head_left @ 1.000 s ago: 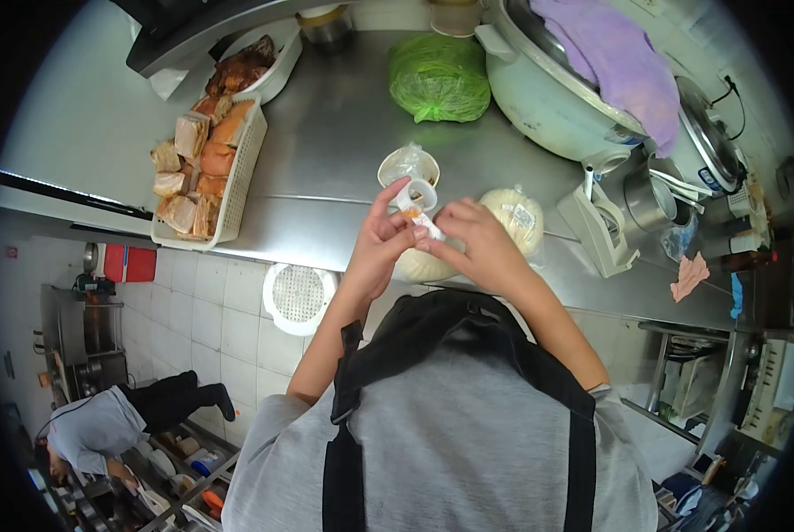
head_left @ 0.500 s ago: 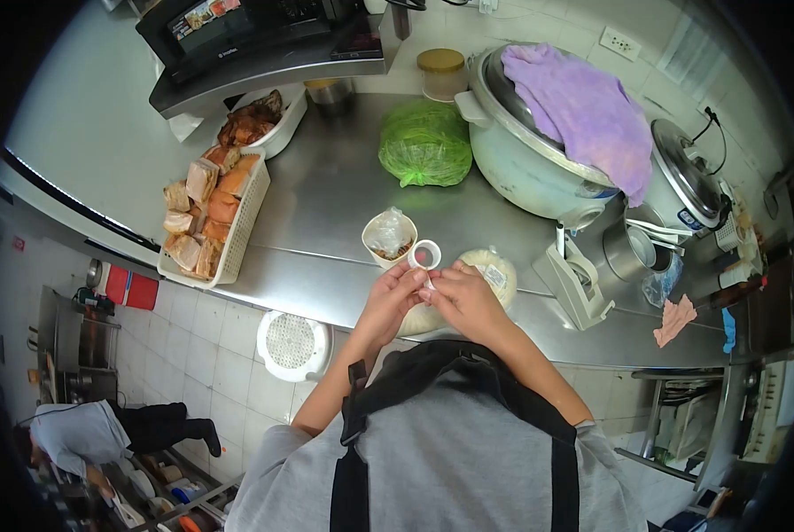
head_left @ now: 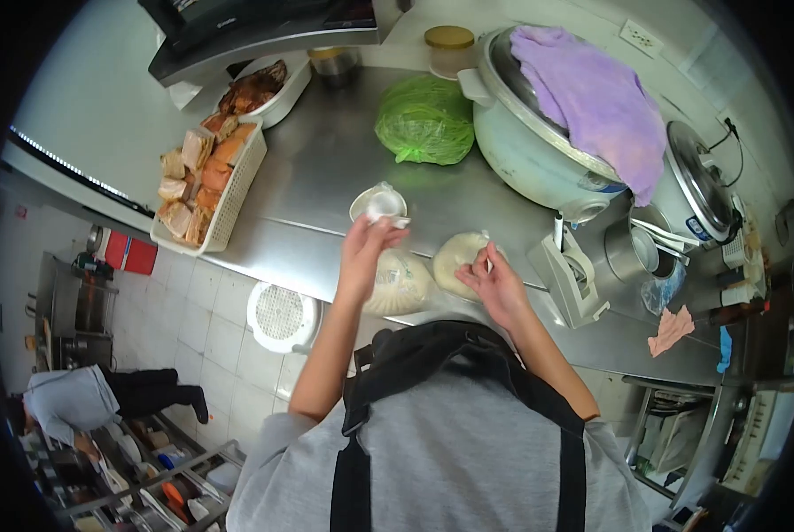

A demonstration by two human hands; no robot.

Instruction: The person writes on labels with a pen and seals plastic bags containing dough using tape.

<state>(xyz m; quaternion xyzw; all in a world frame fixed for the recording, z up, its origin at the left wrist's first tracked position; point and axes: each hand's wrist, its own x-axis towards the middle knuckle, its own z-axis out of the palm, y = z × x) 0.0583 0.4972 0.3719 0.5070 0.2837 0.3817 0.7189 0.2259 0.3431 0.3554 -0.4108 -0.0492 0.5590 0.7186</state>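
Observation:
My left hand [head_left: 367, 254] is closed on a small white ring-shaped thing [head_left: 399, 222], blurred, held over the front rim of a white tub [head_left: 361, 206] with clear plastic in it. In front of my waist, my right hand [head_left: 496, 285] has its thumb and finger pinched together; anything between them is too small to make out. It hovers at the edge of a clear bag of white, rice-like food [head_left: 456, 263]. A second such bag [head_left: 399, 285] lies beside my left wrist. To the right stands a white tape dispenser [head_left: 572, 282].
At the left, a basket of meat pieces [head_left: 237, 191] sits by a white dish [head_left: 288, 99] of browned meat. Behind are a green bag [head_left: 425, 124] and a large pot [head_left: 525, 151] under a purple cloth [head_left: 587, 102]. A person [head_left: 73, 395] bends over a rack at lower left.
My hands have moved apart. The left carried the white ring-shaped thing left and forward to the tub; the right drew back to the right, uncovering the two bags.

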